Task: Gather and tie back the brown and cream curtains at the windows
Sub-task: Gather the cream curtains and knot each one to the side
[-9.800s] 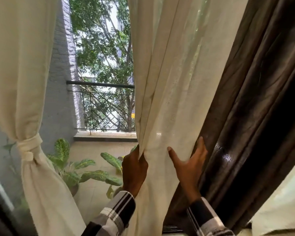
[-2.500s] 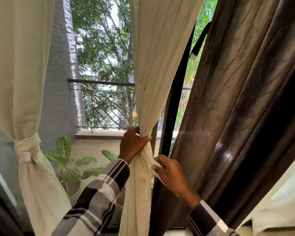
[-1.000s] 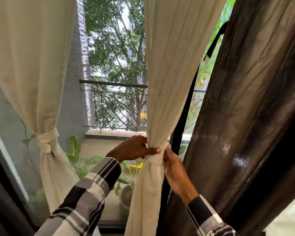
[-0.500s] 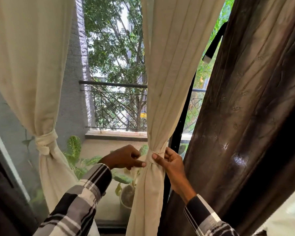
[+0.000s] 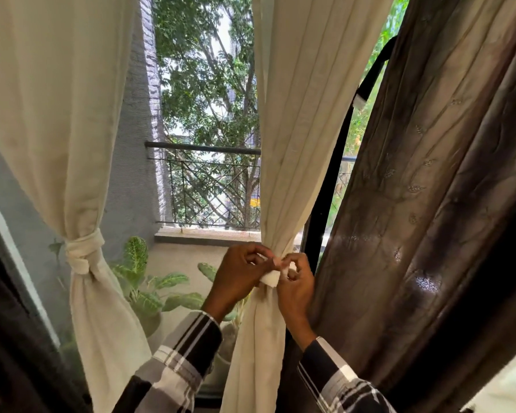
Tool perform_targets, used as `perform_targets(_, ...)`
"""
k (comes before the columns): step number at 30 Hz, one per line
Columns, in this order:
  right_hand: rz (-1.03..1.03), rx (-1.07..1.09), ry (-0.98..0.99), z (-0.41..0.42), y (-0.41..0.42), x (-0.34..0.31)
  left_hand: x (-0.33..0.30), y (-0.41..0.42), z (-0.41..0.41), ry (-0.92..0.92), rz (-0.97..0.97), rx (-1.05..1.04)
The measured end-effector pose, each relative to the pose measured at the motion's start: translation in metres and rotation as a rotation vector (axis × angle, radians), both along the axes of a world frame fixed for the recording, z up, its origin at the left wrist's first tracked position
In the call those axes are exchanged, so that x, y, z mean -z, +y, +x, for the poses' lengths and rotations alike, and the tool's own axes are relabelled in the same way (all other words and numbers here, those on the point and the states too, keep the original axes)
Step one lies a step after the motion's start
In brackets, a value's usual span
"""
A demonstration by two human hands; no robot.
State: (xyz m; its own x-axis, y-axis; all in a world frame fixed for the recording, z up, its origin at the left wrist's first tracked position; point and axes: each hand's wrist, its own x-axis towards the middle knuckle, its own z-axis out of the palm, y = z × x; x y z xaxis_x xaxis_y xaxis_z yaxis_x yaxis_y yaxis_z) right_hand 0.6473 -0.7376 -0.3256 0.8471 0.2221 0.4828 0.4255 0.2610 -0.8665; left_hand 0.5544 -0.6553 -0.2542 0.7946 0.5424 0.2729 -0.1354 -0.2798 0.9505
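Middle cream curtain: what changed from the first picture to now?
The middle curtain, spread wide at first, is gathered into a narrow bundle. Both hands moved from its loose edge to its waist; the left hand and right hand now pinch the tie there. The left curtain stayed knotted, the brown curtain loose.

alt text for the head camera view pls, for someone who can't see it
Both hands, left hand and right hand, pinch a cream tie around the gathered middle cream curtain. The left cream curtain is already knotted; the brown curtain hangs loose.
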Motion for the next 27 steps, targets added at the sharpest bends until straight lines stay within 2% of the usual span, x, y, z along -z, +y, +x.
perform_targets(9,-0.077,-0.177,-0.165,0.004,-0.009,-0.002,-0.012,0.005,0.019,0.074,0.147,-0.133)
perform_targets(14,-0.078,-0.178,-0.145,0.009,-0.012,-0.014,-0.02,0.007,0.024,0.117,0.173,-0.124)
perform_targets(20,-0.071,-0.142,-0.055,0.019,-0.01,-0.013,-0.028,0.003,0.022,0.168,0.059,0.023)
perform_targets(27,-0.026,-0.081,-0.054,0.017,-0.009,-0.012,-0.026,0.003,0.022,0.163,0.006,0.033)
